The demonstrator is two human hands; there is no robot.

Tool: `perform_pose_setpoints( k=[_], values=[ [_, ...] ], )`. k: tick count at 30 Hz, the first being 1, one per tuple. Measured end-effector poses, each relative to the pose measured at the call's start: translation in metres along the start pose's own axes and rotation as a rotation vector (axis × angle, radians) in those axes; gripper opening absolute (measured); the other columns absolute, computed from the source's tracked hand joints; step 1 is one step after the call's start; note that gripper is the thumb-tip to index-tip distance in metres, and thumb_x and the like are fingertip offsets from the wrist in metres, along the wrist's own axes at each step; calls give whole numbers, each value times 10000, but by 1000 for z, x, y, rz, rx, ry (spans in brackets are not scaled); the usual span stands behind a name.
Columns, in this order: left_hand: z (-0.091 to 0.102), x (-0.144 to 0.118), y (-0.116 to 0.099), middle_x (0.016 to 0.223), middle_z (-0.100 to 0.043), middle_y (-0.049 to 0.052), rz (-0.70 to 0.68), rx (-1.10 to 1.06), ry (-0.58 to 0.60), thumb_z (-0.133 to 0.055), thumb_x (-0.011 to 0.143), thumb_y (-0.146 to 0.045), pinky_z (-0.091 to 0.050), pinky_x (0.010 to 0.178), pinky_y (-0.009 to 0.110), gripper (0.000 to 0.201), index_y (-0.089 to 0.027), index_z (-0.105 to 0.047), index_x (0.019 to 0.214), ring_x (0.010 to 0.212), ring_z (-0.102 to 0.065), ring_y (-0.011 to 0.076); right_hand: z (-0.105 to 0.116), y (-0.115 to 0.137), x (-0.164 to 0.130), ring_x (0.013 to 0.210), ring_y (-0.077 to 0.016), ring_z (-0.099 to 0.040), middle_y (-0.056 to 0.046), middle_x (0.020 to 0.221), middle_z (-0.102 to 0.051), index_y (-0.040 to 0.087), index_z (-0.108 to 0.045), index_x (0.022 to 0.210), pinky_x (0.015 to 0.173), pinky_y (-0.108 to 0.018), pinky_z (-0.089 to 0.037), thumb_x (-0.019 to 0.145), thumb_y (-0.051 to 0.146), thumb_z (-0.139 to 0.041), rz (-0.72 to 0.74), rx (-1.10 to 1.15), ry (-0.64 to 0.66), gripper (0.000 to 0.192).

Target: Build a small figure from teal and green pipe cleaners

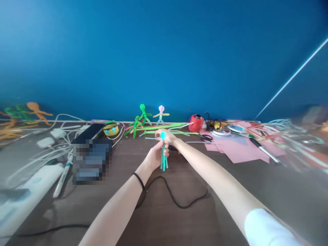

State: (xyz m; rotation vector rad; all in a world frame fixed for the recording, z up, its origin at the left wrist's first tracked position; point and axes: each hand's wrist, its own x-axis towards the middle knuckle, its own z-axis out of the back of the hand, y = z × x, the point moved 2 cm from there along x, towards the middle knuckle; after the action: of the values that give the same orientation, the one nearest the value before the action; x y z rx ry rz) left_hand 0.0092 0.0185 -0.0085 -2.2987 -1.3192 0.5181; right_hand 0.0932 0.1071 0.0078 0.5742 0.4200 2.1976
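Between my two hands is a teal pipe-cleaner bundle [164, 162], with a rounded head at the top and several loose strands hanging down. My left hand [154, 156] pinches the strands just below the head. My right hand [169, 136] closes round the head from above and behind; some of its fingertips are hidden. Behind my hands lie loose green pipe cleaners [176, 127]. A green pipe-cleaner figure [143, 112] and a pink, yellow and blue one [161, 114] lean upright against the blue wall.
Black scissors [205, 138], a red object [196, 123] and pink paper sheets [241, 150] are at the right. Left are a phone [93, 160], chargers with white cables [46, 142], a marker [61, 179] and a power strip [33, 191]. A black cable [179, 206] crosses the desk beneath my arms.
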Motion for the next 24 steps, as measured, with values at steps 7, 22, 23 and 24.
perform_pose_setpoints(
  k=[7,22,23,24],
  values=[
    [-2,0,-2,603,-471,3,5,53,3,-456,821,-161,-250,345,127,136,-105,-553,744,417,-350,26,35,13,-11,660,-136,-459,-69,907,-517,161,-499,794,590,-261,-346,835,129,-367,-115,-148,-188,142],
    [-4,-1,-5,608,-468,4,-46,-23,-27,-477,810,-143,-294,351,110,114,-96,-571,766,434,-379,19,183,54,-96,920,-200,-521,-75,924,-442,194,-453,932,769,-425,-463,930,377,-273,114,-287,-1302,257],
    [-4,-1,-5,603,-468,3,-46,-19,-29,-475,811,-144,-294,350,110,119,-96,-572,761,433,-380,18,187,63,-102,926,-201,-516,-75,917,-448,192,-463,904,771,-421,-463,929,373,-288,135,-334,-1323,253],
    [-4,-1,-5,600,-470,3,-47,-12,-28,-478,811,-146,-295,352,111,120,-95,-574,759,432,-381,17,187,72,-107,909,-199,-517,-71,891,-454,190,-472,869,760,-410,-463,924,359,-319,164,-383,-1318,234]
  ],
)
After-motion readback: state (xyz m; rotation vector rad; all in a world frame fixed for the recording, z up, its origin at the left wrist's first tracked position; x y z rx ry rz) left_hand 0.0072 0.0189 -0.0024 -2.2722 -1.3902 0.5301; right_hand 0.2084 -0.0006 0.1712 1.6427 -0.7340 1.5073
